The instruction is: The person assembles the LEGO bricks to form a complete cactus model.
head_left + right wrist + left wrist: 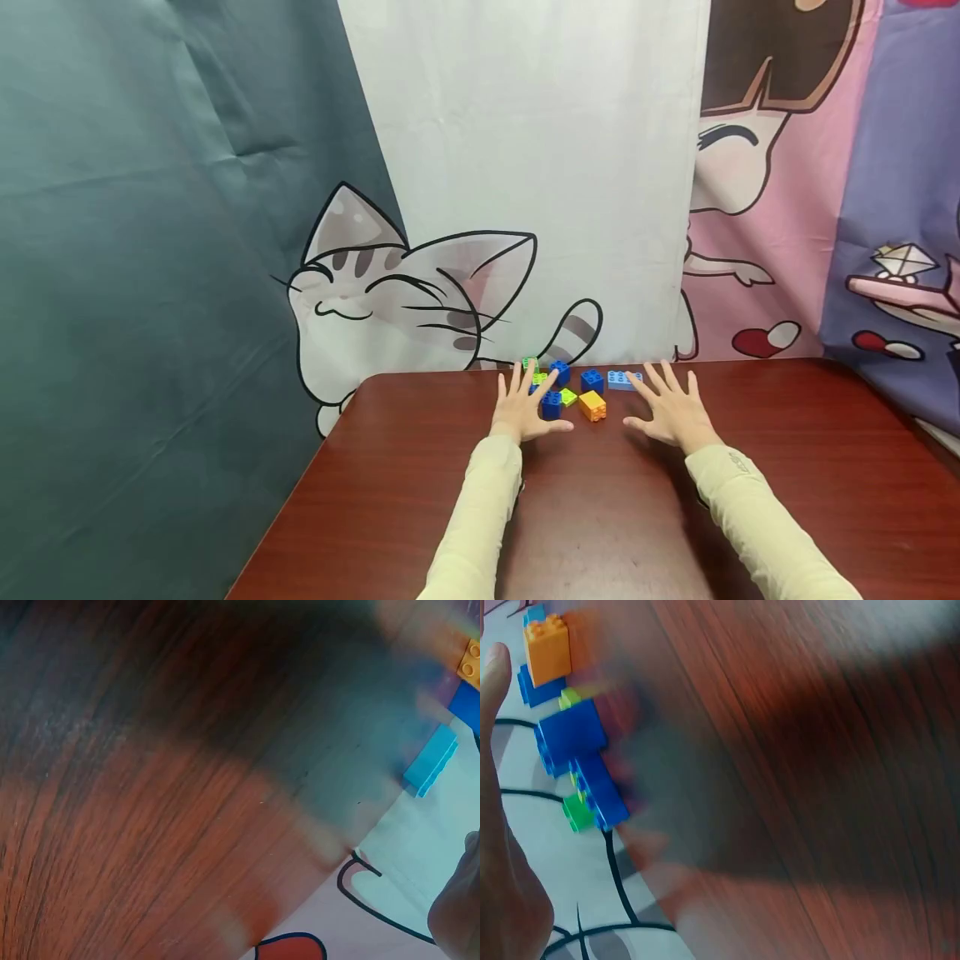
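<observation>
My left hand (517, 414), fingers spread and straight, holds nothing; it partly covers the left side of a group of toy building bricks. Beside its thumb are a blue brick (551, 406) and a flat lime brick (567, 397). Farther back lie a green brick (530, 363) and another blue brick (560, 372). Between the hands sits an orange brick (592, 406), with a blue brick (592, 381) behind it. My right hand (673, 415) is also spread and holding nothing, its fingertips near a light blue long brick (619, 381). In the left wrist view a long blue brick (601, 791) adjoins a green one.
The bricks are close to the far edge of a glossy reddish-brown wooden table (600, 517). Behind that edge hangs a printed cloth (525, 125) with a cartoon cat and figure. Dark shadows and reflections of the arms fall on the tabletop.
</observation>
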A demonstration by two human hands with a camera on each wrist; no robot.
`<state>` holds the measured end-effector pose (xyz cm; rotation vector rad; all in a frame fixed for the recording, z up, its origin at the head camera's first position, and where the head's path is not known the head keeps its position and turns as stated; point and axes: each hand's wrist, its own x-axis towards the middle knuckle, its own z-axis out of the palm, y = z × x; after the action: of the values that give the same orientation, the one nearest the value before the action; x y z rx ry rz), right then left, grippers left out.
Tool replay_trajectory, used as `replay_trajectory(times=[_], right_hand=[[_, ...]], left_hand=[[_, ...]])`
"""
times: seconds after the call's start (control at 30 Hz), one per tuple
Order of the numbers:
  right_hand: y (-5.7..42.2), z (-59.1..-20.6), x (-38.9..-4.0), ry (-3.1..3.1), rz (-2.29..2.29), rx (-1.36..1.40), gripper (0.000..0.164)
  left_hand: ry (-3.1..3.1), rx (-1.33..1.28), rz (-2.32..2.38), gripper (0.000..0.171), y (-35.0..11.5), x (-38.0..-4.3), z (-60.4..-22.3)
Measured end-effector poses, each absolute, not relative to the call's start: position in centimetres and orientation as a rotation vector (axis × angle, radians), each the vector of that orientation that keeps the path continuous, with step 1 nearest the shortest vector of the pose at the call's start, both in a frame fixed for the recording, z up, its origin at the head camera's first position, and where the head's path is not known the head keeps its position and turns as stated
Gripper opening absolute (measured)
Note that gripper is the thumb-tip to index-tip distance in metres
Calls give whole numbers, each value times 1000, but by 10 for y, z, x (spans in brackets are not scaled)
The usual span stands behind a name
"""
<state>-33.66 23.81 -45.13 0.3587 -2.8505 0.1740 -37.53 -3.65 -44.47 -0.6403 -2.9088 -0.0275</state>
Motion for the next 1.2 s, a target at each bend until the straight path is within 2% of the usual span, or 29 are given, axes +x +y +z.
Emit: replay_trajectory(times=[0.27, 0.5, 0.6, 0.7, 0.97, 1.2], right_hand=[[244, -458, -344, -2877, 196, 317, 82], [244, -465, -351, -2880, 249, 292, 85], [245, -469, -353, -2882, 251, 267, 86], [244, -472, -356, -2886, 256, 275, 86], [240, -477, -368, -2877, 261, 281, 84], [238, -476, -376, -2889, 305, 257, 84]], left_hand=[[-2824, -846, 9, 81, -10, -379, -445], [-2638, -938, -4, 45, 15, -370, -447], [-2617, -945, -100, 36, 23, -367, -450], [-2667, -890, -222, 36, 26, -367, -454], [-2793, -735, -457, 49, 27, -373, -460], [-2851, -676, -565, 50, 32, -375, -461]])
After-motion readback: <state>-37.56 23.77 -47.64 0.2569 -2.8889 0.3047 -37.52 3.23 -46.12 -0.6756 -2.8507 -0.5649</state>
